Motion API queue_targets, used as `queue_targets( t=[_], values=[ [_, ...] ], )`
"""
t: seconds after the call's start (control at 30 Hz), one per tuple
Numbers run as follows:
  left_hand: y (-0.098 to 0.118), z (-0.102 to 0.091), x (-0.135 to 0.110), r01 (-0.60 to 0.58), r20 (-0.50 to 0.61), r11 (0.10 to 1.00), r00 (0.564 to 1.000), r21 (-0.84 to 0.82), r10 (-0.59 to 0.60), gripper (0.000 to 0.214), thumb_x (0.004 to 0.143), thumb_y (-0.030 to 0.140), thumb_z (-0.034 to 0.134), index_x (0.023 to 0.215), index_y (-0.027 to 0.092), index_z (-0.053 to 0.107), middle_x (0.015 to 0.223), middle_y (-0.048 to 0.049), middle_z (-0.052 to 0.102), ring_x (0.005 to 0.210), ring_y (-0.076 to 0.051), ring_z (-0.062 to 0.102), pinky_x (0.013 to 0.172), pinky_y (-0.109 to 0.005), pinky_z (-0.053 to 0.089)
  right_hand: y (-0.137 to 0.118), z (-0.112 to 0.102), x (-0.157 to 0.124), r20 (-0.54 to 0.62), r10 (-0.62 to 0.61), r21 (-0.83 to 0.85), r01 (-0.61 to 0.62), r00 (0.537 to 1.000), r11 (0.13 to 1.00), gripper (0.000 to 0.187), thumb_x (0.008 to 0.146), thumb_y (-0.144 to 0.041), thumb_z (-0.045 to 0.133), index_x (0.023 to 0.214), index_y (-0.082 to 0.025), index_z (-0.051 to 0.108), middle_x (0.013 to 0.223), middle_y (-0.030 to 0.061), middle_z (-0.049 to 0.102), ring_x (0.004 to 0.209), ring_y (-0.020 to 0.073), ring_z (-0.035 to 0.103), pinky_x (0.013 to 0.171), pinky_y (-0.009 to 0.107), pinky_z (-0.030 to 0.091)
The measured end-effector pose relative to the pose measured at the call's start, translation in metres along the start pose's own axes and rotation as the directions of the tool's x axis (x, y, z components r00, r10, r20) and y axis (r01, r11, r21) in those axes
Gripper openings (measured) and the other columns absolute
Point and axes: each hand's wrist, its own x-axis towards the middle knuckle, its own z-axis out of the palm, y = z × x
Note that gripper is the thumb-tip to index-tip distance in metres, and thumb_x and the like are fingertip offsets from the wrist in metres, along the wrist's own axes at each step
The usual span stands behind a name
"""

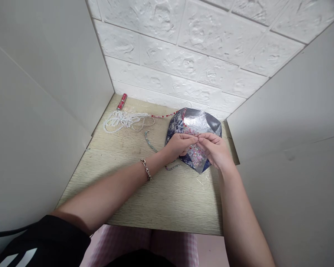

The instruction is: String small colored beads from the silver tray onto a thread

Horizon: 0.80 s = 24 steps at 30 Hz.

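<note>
My left hand (179,144) and my right hand (215,148) meet fingertip to fingertip over a shiny silver and blue paper tray (200,122) filled with small pink and clear beads (195,152). Both hands are pinched closed; what they pinch is too small to make out. A strand of red beads (164,115) runs from the tray towards the left. A thin strand of greenish beads (150,142) lies on the table under my left wrist, which wears a bracelet (146,169).
A pile of clear white bead strands (119,120) lies at the back left of the wooden table (144,193), with a small red tube (121,101) by the wall. White panels close both sides, with a white brick-pattern wall behind.
</note>
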Motion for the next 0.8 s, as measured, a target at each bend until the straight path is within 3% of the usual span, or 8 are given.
queue_targets(
  t=[0.8],
  values=[
    [0.0054, 0.0031, -0.0019, 0.025, -0.018, 1.000, 1.000, 0.007, -0.025, 0.015, 0.068, 0.022, 0.059, 0.058, 0.013, 0.053, 0.038, 0.0099, 0.025, 0.033, -0.001, 0.018, 0.034, -0.018, 0.011, 0.0000, -0.0034, -0.0015, 0.021, -0.001, -0.042, 0.001, 1.000, 0.999, 0.012, 0.058, -0.026, 0.071, 0.064, -0.021, 0.063, 0.072, -0.0002, 0.062, 0.067, 0.0098, 0.055, 0.062, 0.022, 0.047]
  ],
)
